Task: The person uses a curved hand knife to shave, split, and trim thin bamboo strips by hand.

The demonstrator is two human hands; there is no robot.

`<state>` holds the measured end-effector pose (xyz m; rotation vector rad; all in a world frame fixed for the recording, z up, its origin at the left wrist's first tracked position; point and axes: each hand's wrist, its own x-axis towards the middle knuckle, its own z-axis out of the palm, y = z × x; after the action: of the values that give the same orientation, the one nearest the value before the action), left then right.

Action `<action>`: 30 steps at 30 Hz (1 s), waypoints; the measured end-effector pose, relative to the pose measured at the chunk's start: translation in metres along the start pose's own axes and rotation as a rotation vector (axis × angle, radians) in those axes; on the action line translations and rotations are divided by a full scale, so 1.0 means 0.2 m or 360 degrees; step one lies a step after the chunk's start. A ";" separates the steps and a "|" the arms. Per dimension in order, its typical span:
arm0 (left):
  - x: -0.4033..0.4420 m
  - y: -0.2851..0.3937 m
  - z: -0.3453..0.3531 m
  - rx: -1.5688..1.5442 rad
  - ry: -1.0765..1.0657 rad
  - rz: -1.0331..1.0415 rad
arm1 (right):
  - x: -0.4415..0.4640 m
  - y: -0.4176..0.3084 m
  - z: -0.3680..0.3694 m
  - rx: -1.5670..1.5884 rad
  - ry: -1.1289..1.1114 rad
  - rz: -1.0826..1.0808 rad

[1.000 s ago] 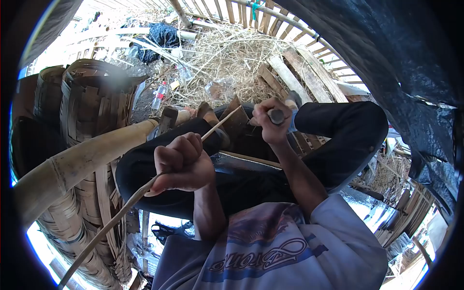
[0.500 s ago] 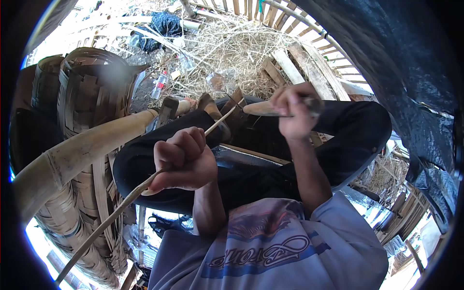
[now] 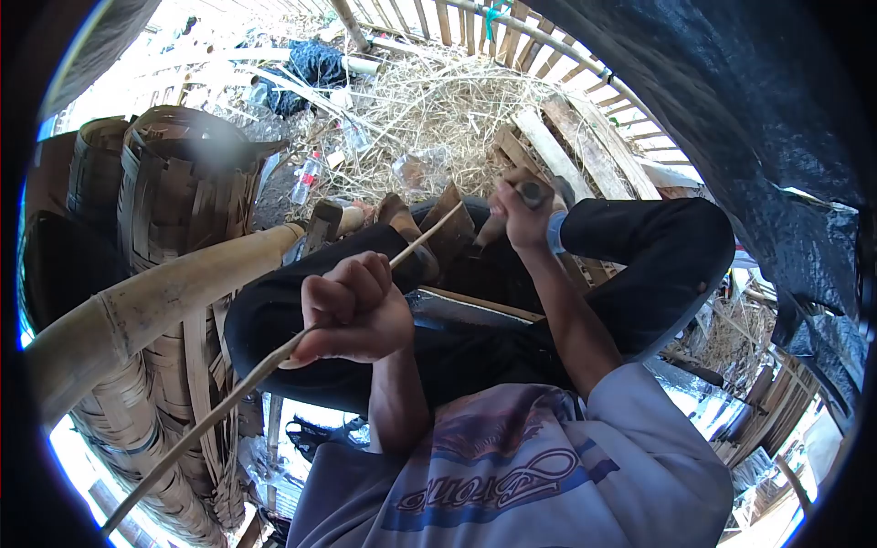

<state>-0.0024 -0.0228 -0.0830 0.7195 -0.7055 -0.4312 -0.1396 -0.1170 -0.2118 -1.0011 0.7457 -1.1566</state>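
My left hand (image 3: pixel 358 309) is closed in a fist around a long thin stick (image 3: pixel 206 422), which runs from the lower left up to a pale tip between my knees. That tip rests near an upright brown wooden piece (image 3: pixel 446 225). To the right, my right hand (image 3: pixel 527 216) grips the handle of a tool (image 3: pixel 531 193), whose round butt end faces the camera. Its blade (image 3: pixel 491 232) points down and is partly hidden and blurred. The tip of the stick and the tool are apart.
A thick bamboo pole (image 3: pixel 169 292) slants in from the left, beside tall woven bamboo baskets (image 3: pixel 187 196). Straw (image 3: pixel 438 110), a plastic bottle (image 3: pixel 307 178) and wooden planks (image 3: pixel 571 151) lie ahead. Dark plastic sheeting (image 3: pixel 731 119) hangs at the right.
My right hand swung up and right with the tool half a second ago and has since come back left, the blade now pointing down. My left hand keeps its hold on the stick.
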 end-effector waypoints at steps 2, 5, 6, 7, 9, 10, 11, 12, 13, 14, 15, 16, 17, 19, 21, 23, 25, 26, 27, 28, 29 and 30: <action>0.01 -0.02 0.00 0.0003 0.0001 0.0028 | -0.05 -0.09 0.05 0.0327 0.0044 0.0025; -0.01 -0.01 0.02 0.0083 0.0040 -0.0003 | -0.10 -0.30 0.14 0.0083 -0.0132 -0.0077; 0.00 -0.01 0.02 0.0030 0.0054 -0.0004 | -0.09 -0.32 0.13 0.0107 -0.0200 -0.0048; 0.00 0.00 0.02 -0.0020 0.0070 -0.0009 | -0.10 -0.33 0.11 0.0107 -0.0194 -0.0045; 0.00 0.00 0.00 -0.0014 0.0048 -0.0021 | -0.09 -0.32 0.09 0.0098 0.0023 0.0113; 0.00 0.00 -0.01 -0.0004 0.0037 -0.0038 | -0.08 -0.32 0.06 -0.0104 0.0026 0.0013; 0.01 0.00 -0.01 -0.0002 0.0039 -0.0031 | -0.06 -0.32 0.03 -0.0102 0.0018 0.0011; 0.01 0.00 -0.01 -0.0021 0.0041 -0.0016 | -0.05 -0.31 0.01 -0.0087 0.0087 -0.0103; 0.00 0.00 -0.01 -0.0039 0.0044 -0.0017 | -0.04 -0.33 0.01 -0.0076 0.0167 -0.0208; -0.01 0.01 0.00 -0.0037 0.0049 -0.0032 | -0.03 -0.35 0.01 0.0103 0.0106 -0.0266; -0.01 0.01 0.00 0.0007 0.0035 -0.0021 | -0.02 -0.37 0.02 0.0095 0.0112 -0.0266; 0.00 0.01 0.01 0.0050 0.0019 -0.0005 | -0.01 -0.39 0.05 0.0186 0.0098 -0.0273; -0.01 0.01 0.01 0.0046 0.0017 -0.0007 | -0.01 -0.40 0.07 0.0280 0.0082 -0.0280; 0.00 0.00 0.02 0.0027 0.0003 0.0000 | 0.00 -0.36 0.07 0.0272 0.0047 -0.0260; 0.00 -0.01 0.01 -0.0016 -0.0002 0.0019 | 0.00 -0.25 0.06 0.0120 0.0099 -0.0226; -0.01 0.00 0.01 -0.0064 0.0000 0.0028 | 0.01 -0.19 0.03 0.0086 0.0146 -0.0144; -0.01 0.00 0.00 -0.0087 0.0036 -0.0010 | 0.04 -0.19 -0.01 0.0292 0.0210 -0.0272; -0.01 0.01 0.00 -0.0070 0.0047 -0.0032 | 0.04 -0.26 0.01 0.0439 0.0168 -0.0311; -0.01 0.01 0.00 -0.0045 0.0061 -0.0006 | 0.03 -0.29 0.03 0.0509 0.0107 -0.0336; 0.00 0.00 0.01 -0.0036 0.0065 0.0033 | 0.01 -0.27 0.03 0.0360 0.0082 -0.0316; -0.01 0.00 0.01 -0.0052 0.0056 0.0028 | 0.00 -0.24 0.03 0.0208 0.0063 -0.0311; -0.01 0.00 0.00 0.0083 0.0076 0.0037 | -0.02 -0.16 0.00 0.0084 -0.0023 -0.0265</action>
<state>-0.0040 -0.0213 -0.0830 0.7678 -0.6819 -0.3743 -0.1519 -0.1166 -0.1822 -1.0407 0.6261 -1.3050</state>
